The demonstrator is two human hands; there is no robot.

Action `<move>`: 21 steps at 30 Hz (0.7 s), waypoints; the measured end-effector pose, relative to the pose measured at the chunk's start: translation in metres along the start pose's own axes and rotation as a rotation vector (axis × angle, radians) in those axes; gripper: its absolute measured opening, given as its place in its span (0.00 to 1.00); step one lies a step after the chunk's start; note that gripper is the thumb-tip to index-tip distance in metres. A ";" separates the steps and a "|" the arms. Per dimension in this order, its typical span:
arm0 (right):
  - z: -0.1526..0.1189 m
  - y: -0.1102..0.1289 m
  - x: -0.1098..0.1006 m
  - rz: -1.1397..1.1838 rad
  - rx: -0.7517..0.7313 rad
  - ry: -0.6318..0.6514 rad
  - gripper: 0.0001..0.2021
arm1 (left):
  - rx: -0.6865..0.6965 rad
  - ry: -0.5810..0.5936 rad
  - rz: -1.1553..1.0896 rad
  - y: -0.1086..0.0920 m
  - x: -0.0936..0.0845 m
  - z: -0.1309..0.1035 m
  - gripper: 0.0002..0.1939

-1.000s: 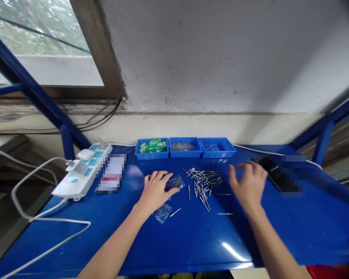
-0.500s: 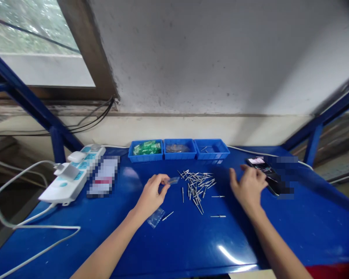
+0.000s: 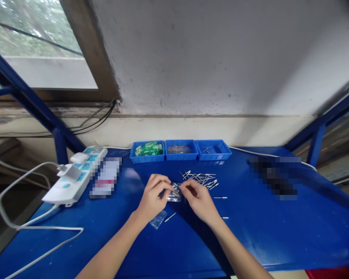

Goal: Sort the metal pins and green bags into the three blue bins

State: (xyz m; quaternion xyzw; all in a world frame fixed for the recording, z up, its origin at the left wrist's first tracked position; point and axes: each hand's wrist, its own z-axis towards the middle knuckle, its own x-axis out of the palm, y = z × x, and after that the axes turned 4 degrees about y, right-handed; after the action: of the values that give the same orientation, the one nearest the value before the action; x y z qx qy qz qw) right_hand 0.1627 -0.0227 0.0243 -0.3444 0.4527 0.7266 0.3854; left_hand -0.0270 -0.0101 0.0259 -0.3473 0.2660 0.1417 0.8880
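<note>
Between my two hands is a small clear plastic bag (image 3: 173,197) with something thin inside or against it. My left hand (image 3: 155,195) pinches the bag's left side. The fingers of my right hand (image 3: 199,199) are closed at its upper right corner. Behind my right hand lies a loose pile of metal pop rivets (image 3: 203,178), partly covered by it. A second clear bag (image 3: 158,220) rests on the blue table (image 3: 151,255) below my left wrist, with a single rivet (image 3: 170,217) beside it.
Three blue bins line the back: one with green packets (image 3: 148,148), one with brownish pieces in clear wrapping (image 3: 178,149), and one with a few rivets (image 3: 211,150). A white power strip (image 3: 75,176) and a blurred-out phone-like object (image 3: 107,178) lie left; a dark blurred object (image 3: 272,176) lies right.
My right hand has moved left from beside the phone to the small bag, and its fingers have closed there. The phone's screen has gone dark. My left hand still holds the bag.
</note>
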 end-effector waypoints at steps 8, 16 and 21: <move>-0.056 -0.158 -0.061 -0.368 0.891 -0.308 0.29 | -0.215 0.012 0.062 0.009 -0.006 0.003 0.10; -0.045 -0.228 -0.088 -0.483 0.886 -0.234 0.47 | -0.265 0.068 -0.008 0.011 -0.004 0.001 0.11; -0.006 -0.285 -0.109 -0.248 0.882 0.045 0.50 | -0.260 0.061 -0.002 0.016 -0.006 0.002 0.12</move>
State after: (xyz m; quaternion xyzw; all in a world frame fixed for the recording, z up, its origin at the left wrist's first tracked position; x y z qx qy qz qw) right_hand 0.4622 0.0278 0.0026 -0.2150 0.6823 0.4051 0.5693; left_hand -0.0383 0.0019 0.0222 -0.4639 0.2721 0.1636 0.8270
